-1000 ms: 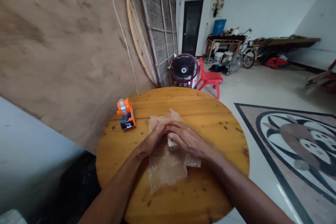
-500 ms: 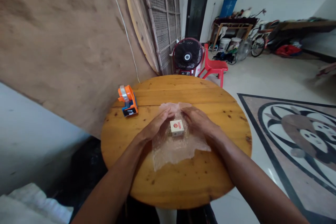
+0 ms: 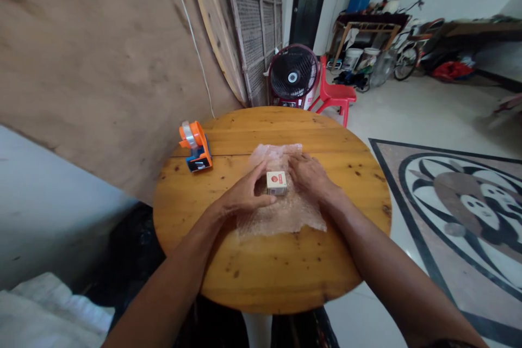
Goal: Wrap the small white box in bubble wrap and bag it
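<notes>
A small cream box (image 3: 276,182) with red print sits on a sheet of bubble wrap (image 3: 281,220) spread over the round wooden table (image 3: 261,277). My left hand (image 3: 247,190) curves around the box's left side, thumb at its front lower corner and fingers stretched beyond it; whether it touches the box I cannot tell. To the right of the box, my right hand (image 3: 310,175) lies flat on the bubble wrap with its fingers spread forward. Neither hand is closed on anything.
An orange and blue tape dispenser (image 3: 196,147) stands at the table's left edge. Beyond the far edge are a fan (image 3: 293,73) and a red plastic chair (image 3: 336,92). A brown board (image 3: 101,65) leans along the left side.
My left hand has drawn back from the far part of the wrap, its thumb now at the box's front. My right hand has flattened. The view has tilted slightly.
</notes>
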`<state>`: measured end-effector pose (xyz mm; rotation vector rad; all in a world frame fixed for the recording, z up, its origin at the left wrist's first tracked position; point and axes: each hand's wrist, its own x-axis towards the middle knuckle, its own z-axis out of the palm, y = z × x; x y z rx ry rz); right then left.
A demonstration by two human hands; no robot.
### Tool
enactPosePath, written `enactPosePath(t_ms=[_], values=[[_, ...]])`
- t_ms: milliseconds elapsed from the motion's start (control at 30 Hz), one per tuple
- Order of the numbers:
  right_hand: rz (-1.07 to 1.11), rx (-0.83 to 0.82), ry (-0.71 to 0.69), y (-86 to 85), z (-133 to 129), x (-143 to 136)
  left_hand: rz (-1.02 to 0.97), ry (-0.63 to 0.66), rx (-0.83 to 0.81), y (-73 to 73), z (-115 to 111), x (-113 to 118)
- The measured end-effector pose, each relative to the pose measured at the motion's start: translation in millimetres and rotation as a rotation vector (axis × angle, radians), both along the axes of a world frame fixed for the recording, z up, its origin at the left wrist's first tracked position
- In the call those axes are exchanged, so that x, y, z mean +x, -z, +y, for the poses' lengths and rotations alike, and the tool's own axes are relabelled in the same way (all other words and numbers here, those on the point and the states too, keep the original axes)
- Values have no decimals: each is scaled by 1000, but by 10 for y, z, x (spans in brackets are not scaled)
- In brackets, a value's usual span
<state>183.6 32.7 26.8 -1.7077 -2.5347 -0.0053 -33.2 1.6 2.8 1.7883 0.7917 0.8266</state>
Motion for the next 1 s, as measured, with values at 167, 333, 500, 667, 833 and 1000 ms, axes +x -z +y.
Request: enactPosePath(t_ms=[167, 333, 500, 667, 833, 1000], values=[[45, 31, -7, 10, 25, 13, 207, -115, 68, 8, -2, 19], [35, 43, -4, 46, 63, 27, 176, -95, 147, -2, -1, 30], [12, 113, 10, 82, 79, 16, 243, -116, 167, 41, 8, 5], [-37, 149, 60, 87, 68, -42, 285, -109, 226, 54, 3, 0], [-47, 166, 98, 80, 47, -91, 238, -113, 210, 93, 16, -15], [-75, 180, 103, 113, 36, -68, 282, -89, 278, 74, 9, -27]])
